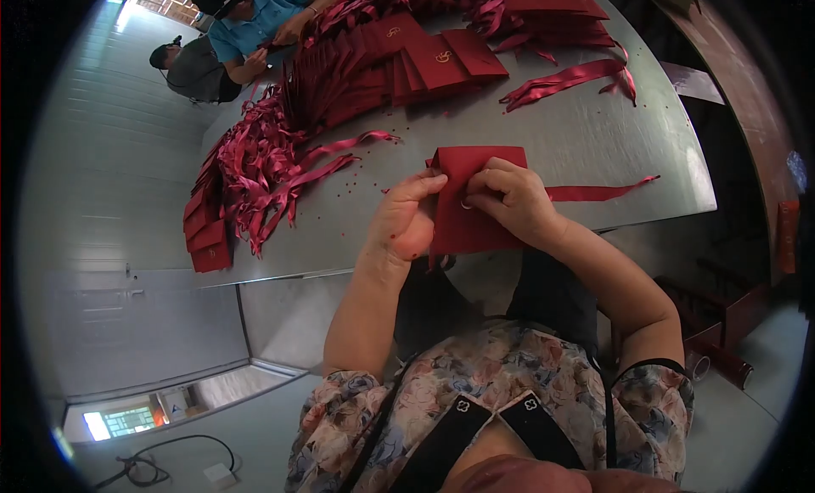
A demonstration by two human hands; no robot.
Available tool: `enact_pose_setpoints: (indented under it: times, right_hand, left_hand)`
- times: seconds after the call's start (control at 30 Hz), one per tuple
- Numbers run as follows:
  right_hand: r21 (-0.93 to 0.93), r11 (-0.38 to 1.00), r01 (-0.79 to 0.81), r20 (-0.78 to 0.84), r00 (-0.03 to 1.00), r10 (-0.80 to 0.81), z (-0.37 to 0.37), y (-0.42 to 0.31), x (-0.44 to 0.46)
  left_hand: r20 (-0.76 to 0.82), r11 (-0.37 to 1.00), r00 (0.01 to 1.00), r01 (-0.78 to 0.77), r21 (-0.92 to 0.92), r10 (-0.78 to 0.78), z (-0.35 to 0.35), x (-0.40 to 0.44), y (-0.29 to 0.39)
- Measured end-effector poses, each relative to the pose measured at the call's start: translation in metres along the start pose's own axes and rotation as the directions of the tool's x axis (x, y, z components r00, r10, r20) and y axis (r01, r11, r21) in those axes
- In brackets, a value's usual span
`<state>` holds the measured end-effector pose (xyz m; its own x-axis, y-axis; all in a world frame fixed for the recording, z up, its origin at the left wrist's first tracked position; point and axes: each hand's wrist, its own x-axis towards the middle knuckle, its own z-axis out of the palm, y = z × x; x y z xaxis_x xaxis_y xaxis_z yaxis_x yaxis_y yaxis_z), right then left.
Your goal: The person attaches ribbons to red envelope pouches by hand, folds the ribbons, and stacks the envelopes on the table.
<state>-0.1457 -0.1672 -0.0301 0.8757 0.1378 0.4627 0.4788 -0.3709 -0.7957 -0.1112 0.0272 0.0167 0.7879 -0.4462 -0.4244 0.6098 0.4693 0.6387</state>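
Observation:
A dark red card piece or bag (454, 225) is held up over the table's front edge. My left hand (409, 213) grips its left edge, thumb on the near face. My right hand (512, 197) lies over its upper right part, fingers pinched together at the surface. A small pale ring-like spot shows by the right fingertips; what it is I cannot make out. A red ribbon (603, 191) extends from behind the right hand to the right across the metal table.
On the metal table (373, 187) lie red ribbons (263, 153), a row of red bags (340, 77) with gold marks, a stack (560, 13) at the back right and small red bits. A person in blue (255, 26) works across the table; another person (199, 68) is behind.

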Motion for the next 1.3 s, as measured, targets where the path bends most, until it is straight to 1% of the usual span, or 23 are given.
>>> enact_pose_setpoints:
  times: [0.13, 0.2, 0.23, 0.3, 0.33, 0.4, 0.43, 0.5, 0.53, 0.6, 0.63, 0.7, 0.83, 0.9, 0.93, 0.97, 1.0, 1.03, 1.1, 1.17, 1.2, 1.23, 1.3]
  right_hand:
    - [-0.015, 1.0, -0.009, 0.014, 1.0, 0.009, 0.002, 0.0, -0.001]
    - [-0.018, 1.0, -0.002, 0.012, 1.0, 0.003, 0.003, 0.001, -0.001]
    - [-0.017, 1.0, -0.017, 0.019, 1.0, 0.018, 0.002, 0.002, -0.001]
    - [-0.014, 0.999, -0.03, 0.023, 0.999, 0.031, 0.002, 0.002, 0.0]
    - [-0.023, 0.999, -0.038, 0.033, 0.999, 0.039, 0.002, 0.002, 0.0]
    - [-0.032, 0.999, -0.043, 0.04, 0.998, 0.044, 0.002, 0.002, 0.0]
    - [-0.027, 0.999, -0.046, 0.031, 0.998, 0.047, 0.002, 0.002, 0.0]
    - [-0.021, 0.999, -0.049, 0.019, 0.999, 0.049, 0.002, 0.001, 0.0]
    - [-0.037, 0.998, -0.053, 0.026, 0.998, 0.054, 0.003, 0.001, 0.0]
    - [-0.049, 0.997, -0.058, 0.035, 0.998, 0.06, 0.003, 0.001, 0.0]
    - [-0.066, 0.996, -0.052, 0.035, 0.998, 0.055, 0.003, 0.001, 0.0]
    - [-0.082, 0.996, -0.045, 0.039, 0.998, 0.048, 0.002, 0.0, 0.0]
    - [-0.05, 0.996, -0.072, 0.047, 0.996, 0.074, 0.0, -0.001, 0.001]
    - [-0.035, 0.996, -0.077, 0.047, 0.996, 0.079, 0.0, 0.0, 0.002]
    - [0.008, 0.994, -0.106, 0.029, 0.994, 0.106, 0.001, 0.003, 0.003]
    - [0.049, 0.99, -0.135, 0.012, 0.991, 0.135, 0.001, 0.004, 0.004]
    - [0.047, 0.99, -0.135, 0.017, 0.991, 0.134, 0.001, 0.003, 0.005]
    - [0.039, 0.987, -0.158, 0.024, 0.987, 0.157, 0.0, 0.002, 0.006]
    - [0.029, 0.983, -0.179, 0.038, 0.983, 0.178, -0.002, -0.002, 0.008]
    - [0.052, 0.962, -0.269, 0.046, 0.963, 0.267, -0.003, -0.006, 0.012]
    - [0.05, 0.963, -0.267, 0.052, 0.963, 0.264, -0.002, -0.006, 0.014]
    - [0.088, 0.949, -0.302, 0.059, 0.953, 0.298, -0.002, -0.005, 0.016]
    - [0.124, 0.934, -0.336, 0.073, 0.941, 0.329, -0.001, -0.004, 0.021]
  left_hand:
    - [0.037, 1.0, 0.999, 0.029, 0.003, -0.03, -0.007, 0.002, -0.001]
    - [0.084, 1.0, 0.996, -0.003, 0.015, 0.002, -0.02, 0.007, -0.004]
    - [0.084, 1.0, 0.996, -0.004, 0.017, 0.002, -0.014, 0.005, -0.005]
    - [-0.031, 0.994, 0.998, -0.051, 0.096, 0.054, 0.006, 0.0, -0.005]
    - [-0.03, 0.994, 0.998, -0.051, 0.099, 0.054, 0.01, 0.0, -0.005]
    - [-0.098, 0.992, 0.993, -0.055, 0.112, 0.067, 0.015, 0.0, -0.006]
    - [-0.098, 0.992, 0.993, -0.057, 0.114, 0.068, 0.014, 0.001, -0.005]
    - [0.019, 0.975, 0.996, -0.087, 0.205, 0.085, 0.007, 0.004, -0.003]
    - [0.019, 0.974, 0.996, -0.087, 0.208, 0.084, 0.004, 0.006, -0.004]
    - [-0.056, 0.959, 0.988, -0.122, 0.257, 0.141, -0.001, 0.009, -0.009]
    - [-0.059, 0.958, 0.988, -0.122, 0.258, 0.142, 0.001, 0.009, -0.011]
    - [-0.15, 0.923, 0.954, -0.198, 0.331, 0.258, 0.005, 0.01, -0.015]
    - [-0.2, 0.937, 0.943, -0.205, 0.285, 0.267, 0.004, 0.015, -0.015]
    - [-0.257, 0.955, 0.935, -0.186, 0.231, 0.244, 0.009, 0.015, -0.012]
    - [-0.258, 0.955, 0.934, -0.189, 0.227, 0.247, 0.006, 0.017, -0.012]
    - [-0.271, 0.968, 0.936, -0.187, 0.166, 0.227, 0.003, 0.019, -0.011]
    - [-0.282, 0.978, 0.937, -0.184, 0.103, 0.206, -0.001, 0.021, -0.012]
    - [-0.283, 0.978, 0.937, -0.186, 0.099, 0.207, -0.006, 0.022, -0.013]
    - [-0.229, 0.94, 0.928, -0.237, 0.244, 0.294, -0.014, 0.024, -0.015]
    - [-0.205, 0.942, 0.938, -0.227, 0.248, 0.28, -0.009, 0.019, -0.013]
    - [-0.178, 0.942, 0.948, -0.213, 0.258, 0.263, -0.005, 0.017, -0.011]
    - [-0.18, 0.942, 0.947, -0.218, 0.254, 0.267, -0.003, 0.016, -0.011]
    - [-0.188, 0.963, 0.957, -0.186, 0.193, 0.222, 0.001, 0.015, -0.01]
